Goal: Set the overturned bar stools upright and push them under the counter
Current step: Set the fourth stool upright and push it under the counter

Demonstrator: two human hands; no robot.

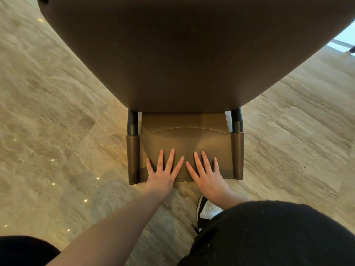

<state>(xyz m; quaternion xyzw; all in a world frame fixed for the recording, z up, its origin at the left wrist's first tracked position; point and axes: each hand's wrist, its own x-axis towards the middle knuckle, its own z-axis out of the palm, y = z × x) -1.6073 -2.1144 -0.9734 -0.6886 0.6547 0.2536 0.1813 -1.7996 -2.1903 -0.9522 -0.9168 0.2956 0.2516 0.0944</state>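
Two hands, left hand (pixel 163 172) and right hand (pixel 206 174), lie flat side by side on the stool (pixel 184 143) backrest. Fingers (pixel 171 158) spread apart, gripping nothing. A shoe (pixel 206 211) stands on the floor (pixel 57 112) just behind the stool.

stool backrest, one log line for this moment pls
stool upright | left hand, right hand flat, fingers spread, on backrest | no grip

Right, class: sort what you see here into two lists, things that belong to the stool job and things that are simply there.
Part of the job:
- stool backrest
- left hand, flat on it
- right hand, flat on it
- brown counter

Simply there:
- stone floor
- black-and-white shoe
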